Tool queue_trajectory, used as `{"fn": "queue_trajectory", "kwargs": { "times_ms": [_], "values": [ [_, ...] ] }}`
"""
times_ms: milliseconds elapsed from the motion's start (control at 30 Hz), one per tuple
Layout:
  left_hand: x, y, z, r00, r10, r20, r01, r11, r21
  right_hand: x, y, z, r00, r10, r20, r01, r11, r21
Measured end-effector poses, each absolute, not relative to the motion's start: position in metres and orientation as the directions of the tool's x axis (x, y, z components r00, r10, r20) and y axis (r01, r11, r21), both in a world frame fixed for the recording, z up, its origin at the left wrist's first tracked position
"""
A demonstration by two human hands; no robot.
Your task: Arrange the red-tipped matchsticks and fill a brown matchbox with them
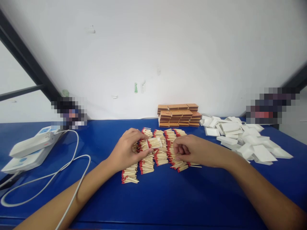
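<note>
Head view: I see a white tray with matches, open side up, long side going left to right, above the middle of the blue table. The left hand pinches its left end. The right hand curls just right of it; I can't tell if it holds anything. Match rows lie below. Brown boxes stack along the table's back edge, by the white wall.

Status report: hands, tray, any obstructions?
Left hand gripping white tray, matches inside. Right hand curled at match rows, grip unclear. Cable crossing in front of left forearm.
</note>
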State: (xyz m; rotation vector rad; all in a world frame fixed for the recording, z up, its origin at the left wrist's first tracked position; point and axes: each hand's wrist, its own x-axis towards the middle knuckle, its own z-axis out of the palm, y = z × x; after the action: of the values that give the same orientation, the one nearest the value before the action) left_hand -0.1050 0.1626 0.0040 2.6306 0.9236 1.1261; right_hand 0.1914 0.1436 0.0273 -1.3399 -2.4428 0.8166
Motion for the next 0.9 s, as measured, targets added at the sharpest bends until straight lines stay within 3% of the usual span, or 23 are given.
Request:
{"fn": "queue_trajectory", "kwargs": {
  "times_ms": [700, 900],
  "values": [
    [-0.1056, 0.1616, 0.0026, 0.556, 0.579, 0.596, 0.476, -0.81, 0.342, 0.1967, 0.1494, 0.0265, -0.542, 0.84, -0.017, 0.694, 0.436, -0.573],
    [-0.1034, 0.1603, 0.0037, 0.576, 0.559, 0.596, 0.471, -0.823, 0.317, 0.1939, 0.1511, 0.0289, -0.493, 0.863, 0.11, 0.649, 0.449, -0.614]
  ]
}}
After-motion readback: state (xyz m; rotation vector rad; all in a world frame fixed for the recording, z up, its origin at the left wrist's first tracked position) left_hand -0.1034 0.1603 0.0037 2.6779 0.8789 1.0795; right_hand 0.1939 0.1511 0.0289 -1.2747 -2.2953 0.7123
